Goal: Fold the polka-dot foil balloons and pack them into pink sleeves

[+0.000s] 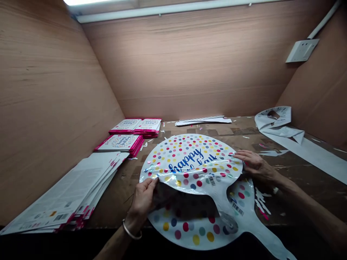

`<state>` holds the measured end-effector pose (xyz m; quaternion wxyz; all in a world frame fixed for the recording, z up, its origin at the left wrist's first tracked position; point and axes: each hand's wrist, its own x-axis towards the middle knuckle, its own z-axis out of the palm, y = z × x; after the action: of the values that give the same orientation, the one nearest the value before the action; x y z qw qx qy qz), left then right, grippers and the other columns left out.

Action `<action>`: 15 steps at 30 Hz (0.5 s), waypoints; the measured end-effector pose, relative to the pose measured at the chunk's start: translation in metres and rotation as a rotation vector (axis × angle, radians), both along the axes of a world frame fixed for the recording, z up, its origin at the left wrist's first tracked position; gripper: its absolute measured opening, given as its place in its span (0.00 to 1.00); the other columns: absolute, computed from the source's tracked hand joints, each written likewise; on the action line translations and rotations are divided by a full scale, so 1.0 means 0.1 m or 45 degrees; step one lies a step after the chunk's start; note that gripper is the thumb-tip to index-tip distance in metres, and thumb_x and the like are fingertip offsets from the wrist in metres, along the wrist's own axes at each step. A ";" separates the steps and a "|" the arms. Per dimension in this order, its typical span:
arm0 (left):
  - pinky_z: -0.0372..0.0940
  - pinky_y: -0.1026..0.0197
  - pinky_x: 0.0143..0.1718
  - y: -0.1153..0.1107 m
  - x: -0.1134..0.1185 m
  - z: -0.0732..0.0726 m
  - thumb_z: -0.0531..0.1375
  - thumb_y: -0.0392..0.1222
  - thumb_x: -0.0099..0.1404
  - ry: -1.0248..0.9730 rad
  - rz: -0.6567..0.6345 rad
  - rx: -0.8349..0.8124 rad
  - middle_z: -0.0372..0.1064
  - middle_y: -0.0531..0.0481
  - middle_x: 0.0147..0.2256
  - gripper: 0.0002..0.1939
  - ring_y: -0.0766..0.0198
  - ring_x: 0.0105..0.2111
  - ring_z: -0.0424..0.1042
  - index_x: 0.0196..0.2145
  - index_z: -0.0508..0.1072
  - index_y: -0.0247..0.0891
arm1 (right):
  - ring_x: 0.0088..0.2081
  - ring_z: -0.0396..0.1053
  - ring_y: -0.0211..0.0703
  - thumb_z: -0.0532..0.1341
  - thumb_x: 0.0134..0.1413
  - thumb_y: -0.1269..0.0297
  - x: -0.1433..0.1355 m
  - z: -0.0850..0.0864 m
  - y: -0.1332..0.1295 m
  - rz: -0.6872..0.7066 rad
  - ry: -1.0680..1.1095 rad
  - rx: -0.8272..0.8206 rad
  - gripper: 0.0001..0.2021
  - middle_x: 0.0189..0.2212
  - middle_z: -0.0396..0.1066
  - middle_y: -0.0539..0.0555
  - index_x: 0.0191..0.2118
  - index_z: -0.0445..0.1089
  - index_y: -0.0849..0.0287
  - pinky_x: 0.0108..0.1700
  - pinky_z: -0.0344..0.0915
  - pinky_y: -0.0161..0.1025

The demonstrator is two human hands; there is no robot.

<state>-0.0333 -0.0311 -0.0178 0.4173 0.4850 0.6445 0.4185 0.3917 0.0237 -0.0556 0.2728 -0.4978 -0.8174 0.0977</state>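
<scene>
A flat, round foil balloon (pixel 162 155) with coloured dots and blue lettering lies uninflated before me, its near side lifted and folded. My left hand (pixel 143 198) pinches its lower left edge between thumb and fingers; a bangle sits on that wrist. At its right edge, the fingers of my right hand (pixel 256 166) close on the rim. The balloon's tail points toward me and bears a barcode. A second dotted foil balloon (pixel 193 240) lies beneath it, partly covered and reaching past the table's front edge.
Pink-edged printed packs (pixel 119 142) are stacked at the back left, with larger printed sheets (pixel 70 195) nearer. White strips (pixel 203 121) lie at the back, and a crumpled white band (pixel 279 119) at right. Wooden panels (pixel 184 65) enclose the brown table (pixel 119 195); paper scraps lie about.
</scene>
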 end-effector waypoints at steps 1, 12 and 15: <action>0.60 0.65 0.21 0.06 -0.02 -0.03 0.57 0.63 0.48 -0.018 0.021 -0.031 0.65 0.52 0.20 0.25 0.64 0.21 0.65 0.25 0.69 0.34 | 0.52 0.61 0.53 0.54 0.49 0.60 -0.06 0.01 0.10 -0.058 0.017 -0.010 0.17 0.47 0.69 0.55 0.44 0.71 0.53 0.55 0.56 0.52; 0.53 0.63 0.22 0.56 -0.21 -0.03 0.58 0.47 0.54 0.657 0.198 0.070 0.58 0.50 0.16 0.17 0.60 0.22 0.64 0.15 0.60 0.37 | 0.33 0.69 0.52 0.53 0.52 0.55 -0.94 0.14 1.35 -0.573 -0.116 -0.260 0.16 0.28 0.72 0.62 0.27 0.71 0.61 0.31 0.63 0.41; 0.60 0.54 0.37 0.39 -0.07 0.06 0.57 0.45 0.58 0.853 0.162 0.239 0.69 0.40 0.33 0.09 0.49 0.41 0.67 0.30 0.69 0.36 | 0.36 0.69 0.57 0.56 0.50 0.57 -1.05 0.09 1.45 -0.567 -0.162 -0.259 0.13 0.30 0.72 0.64 0.29 0.72 0.61 0.34 0.63 0.45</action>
<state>-0.0399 0.0079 -0.0114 0.1095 0.5904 0.7334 0.3186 0.2868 0.1690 -0.0461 0.1839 -0.6957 -0.6891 0.0854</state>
